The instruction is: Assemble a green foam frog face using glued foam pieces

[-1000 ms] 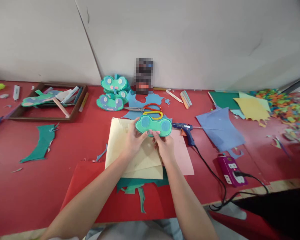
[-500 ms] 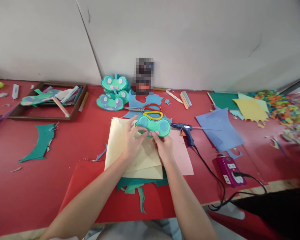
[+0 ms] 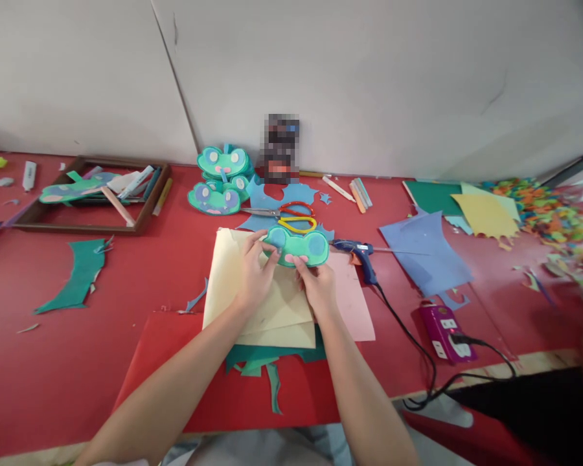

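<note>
A green felt frog face (image 3: 298,243) with two blue eye circles and a pink patch is held up between my hands, over cream felt sheets (image 3: 267,317). My left hand (image 3: 258,272) grips its left end between thumb and fingers. My right hand (image 3: 317,279) pinches its lower edge, thumb beside the pink patch and fingers partly hidden behind. Just beyond the face lie scissors (image 3: 296,223) with red and yellow handles. Right of it rests a blue glue gun (image 3: 359,252). Finished-looking frog faces (image 3: 222,162) are piled at the back.
A brown tray (image 3: 78,228) with pens and a frog piece stands at left. On the right are a blue felt sheet (image 3: 427,252), a purple power socket (image 3: 447,333) with a black cord, and a heap of colourful scraps (image 3: 547,210). A pixelated dark object (image 3: 282,149) leans against the wall.
My left thumb has moved left and up from the pink patch to the face's left end, uncovering more of the patch. My right hand keeps its pinch.
</note>
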### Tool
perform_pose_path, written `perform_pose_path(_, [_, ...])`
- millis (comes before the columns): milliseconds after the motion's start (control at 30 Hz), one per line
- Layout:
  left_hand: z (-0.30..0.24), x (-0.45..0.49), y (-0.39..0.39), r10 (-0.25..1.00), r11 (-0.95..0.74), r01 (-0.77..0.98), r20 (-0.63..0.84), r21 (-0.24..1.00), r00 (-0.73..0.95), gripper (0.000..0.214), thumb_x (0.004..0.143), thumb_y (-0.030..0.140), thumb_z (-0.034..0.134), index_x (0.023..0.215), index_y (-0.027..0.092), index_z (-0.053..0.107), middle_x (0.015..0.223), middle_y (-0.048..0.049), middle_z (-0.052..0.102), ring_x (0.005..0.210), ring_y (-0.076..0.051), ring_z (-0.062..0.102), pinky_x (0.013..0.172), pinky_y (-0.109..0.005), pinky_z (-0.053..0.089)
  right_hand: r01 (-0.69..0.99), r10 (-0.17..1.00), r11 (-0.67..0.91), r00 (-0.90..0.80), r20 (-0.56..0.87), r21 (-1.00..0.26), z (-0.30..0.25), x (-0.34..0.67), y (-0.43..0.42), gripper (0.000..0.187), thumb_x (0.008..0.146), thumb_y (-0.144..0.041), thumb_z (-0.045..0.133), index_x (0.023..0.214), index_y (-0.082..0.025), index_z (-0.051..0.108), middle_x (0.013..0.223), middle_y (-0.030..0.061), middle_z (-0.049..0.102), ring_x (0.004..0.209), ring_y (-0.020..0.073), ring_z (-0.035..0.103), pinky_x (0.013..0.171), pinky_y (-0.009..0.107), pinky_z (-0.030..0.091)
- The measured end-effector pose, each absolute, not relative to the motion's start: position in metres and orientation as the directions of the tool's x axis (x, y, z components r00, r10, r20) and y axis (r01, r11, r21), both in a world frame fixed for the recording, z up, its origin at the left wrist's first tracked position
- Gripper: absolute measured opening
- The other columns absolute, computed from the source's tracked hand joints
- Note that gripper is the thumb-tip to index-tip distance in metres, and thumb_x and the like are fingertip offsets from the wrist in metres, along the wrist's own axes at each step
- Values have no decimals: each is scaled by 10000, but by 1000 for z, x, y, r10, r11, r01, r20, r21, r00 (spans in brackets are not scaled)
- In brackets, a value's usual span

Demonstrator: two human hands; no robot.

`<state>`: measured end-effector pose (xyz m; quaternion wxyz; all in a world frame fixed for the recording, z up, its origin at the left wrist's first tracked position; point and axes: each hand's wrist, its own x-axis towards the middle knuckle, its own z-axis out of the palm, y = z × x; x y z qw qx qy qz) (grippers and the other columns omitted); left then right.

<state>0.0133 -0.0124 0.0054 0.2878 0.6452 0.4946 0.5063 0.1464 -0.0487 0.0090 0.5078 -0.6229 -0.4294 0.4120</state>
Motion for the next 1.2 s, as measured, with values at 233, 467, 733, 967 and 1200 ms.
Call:
perform_pose_path(233, [4,18,-10,977,-200,-52,195,979,-88,215,853,385,483,1013,242,482,1111,-71,575,1058,-179,563,834,-328,488,2,934,-110,341,-102,-994,11,145,-48,315,741,-444,632,796,-142,697,488,-41,503,392,70,429,367,194,335])
perform_pose_path(467, [8,20,-11,990,20,8,-21,1000,143,282,731,424,629,831,161,609,768,-42,667,684,-168,633,639,-292,511,-9,924,-121,365,-116,-993,8,147,-47,329,698,-453,672,615,-149,580,457,-43,492,382,72,440,367,194,346])
perform_pose_path(733, [6,19,-10,995,31,31,-34,999,93,274,732,428,626,784,159,625,653,-14,650,593,-143,607,572,-252,480,-163,931,-90,336,-141,-982,2,148,-47,345,777,-519,548,726,-178,565,510,-44,505,390,77,455,370,197,354])
perform_pose_path(967, [12,20,-15,989,14,174,-39,985,141,333,739,498,591,722,174,666,652,-11,667,586,-144,583,536,-243,439,-86,938,-96,325,-119,-992,4,149,-49,330,776,-493,570,725,-169,602,511,-41,496,416,80,453,395,204,355])
perform_pose_path(1200, [13,19,-13,988,-11,188,-17,982,151,306,770,462,565,744,174,666,723,-22,698,662,-168,625,595,-254,471,-49,931,-115,342,-125,-992,4,151,-49,334,735,-487,619,649,-168,573,495,-51,465,429,81,437,412,210,337])
